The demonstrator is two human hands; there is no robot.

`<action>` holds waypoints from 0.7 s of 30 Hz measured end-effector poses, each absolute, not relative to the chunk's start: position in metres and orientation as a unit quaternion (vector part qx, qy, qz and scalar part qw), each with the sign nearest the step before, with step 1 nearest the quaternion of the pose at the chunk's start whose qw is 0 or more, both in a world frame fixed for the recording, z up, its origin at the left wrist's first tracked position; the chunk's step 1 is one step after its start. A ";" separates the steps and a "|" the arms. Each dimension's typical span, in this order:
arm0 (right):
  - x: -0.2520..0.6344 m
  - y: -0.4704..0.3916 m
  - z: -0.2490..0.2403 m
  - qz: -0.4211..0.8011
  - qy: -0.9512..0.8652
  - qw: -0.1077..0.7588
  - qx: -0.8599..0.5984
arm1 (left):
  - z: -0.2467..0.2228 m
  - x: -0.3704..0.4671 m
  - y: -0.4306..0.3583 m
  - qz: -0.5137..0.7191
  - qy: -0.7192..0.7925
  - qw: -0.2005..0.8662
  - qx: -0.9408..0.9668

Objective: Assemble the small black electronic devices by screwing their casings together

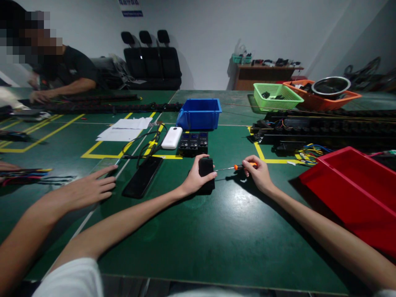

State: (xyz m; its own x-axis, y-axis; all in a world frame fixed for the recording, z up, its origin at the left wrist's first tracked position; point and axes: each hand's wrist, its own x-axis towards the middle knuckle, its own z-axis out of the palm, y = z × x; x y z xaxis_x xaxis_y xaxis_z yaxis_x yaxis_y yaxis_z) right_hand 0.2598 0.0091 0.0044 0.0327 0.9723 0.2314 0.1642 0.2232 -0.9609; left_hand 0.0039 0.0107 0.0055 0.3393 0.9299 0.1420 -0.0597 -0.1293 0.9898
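Near the middle of the green table, my left hand grips a small black box-shaped device, thumb on its near right side. Another black piece seems to lie beneath it, though I cannot make out whether it is separate. My right hand pinches the orange and black handle of a screwdriver. Its thin shaft points left, and the tip reaches the right side of the device. Just behind my left hand, several similar black modules sit side by side.
Left of my arm are a black phone and a co-worker's hand. A white power bank, papers and a blue bin lie beyond. A red bin, wired black rails and a green basket stand right.
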 end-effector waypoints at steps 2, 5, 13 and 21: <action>0.260 0.009 0.006 0.378 -0.575 0.537 -0.488 | 0.005 0.004 0.011 0.448 0.359 0.553 0.604; 0.261 0.009 0.005 0.383 -0.556 0.560 -0.480 | 0.006 0.005 0.011 0.449 0.358 0.554 0.603; 0.264 0.012 -0.003 0.409 -0.530 0.595 -0.445 | 0.005 0.005 0.011 0.450 0.360 0.554 0.601; 0.262 0.012 -0.002 0.422 -0.529 0.610 -0.412 | 0.003 0.005 0.011 0.454 0.364 0.551 0.598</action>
State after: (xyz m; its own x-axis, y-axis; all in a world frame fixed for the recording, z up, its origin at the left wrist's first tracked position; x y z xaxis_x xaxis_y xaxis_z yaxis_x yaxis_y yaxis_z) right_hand 0.2623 0.0117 -0.0020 0.0852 0.9510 0.2973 -0.0790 0.3039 -0.9494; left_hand 0.0047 0.0113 0.0028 0.3221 0.9361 0.1411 -0.0654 -0.1267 0.9898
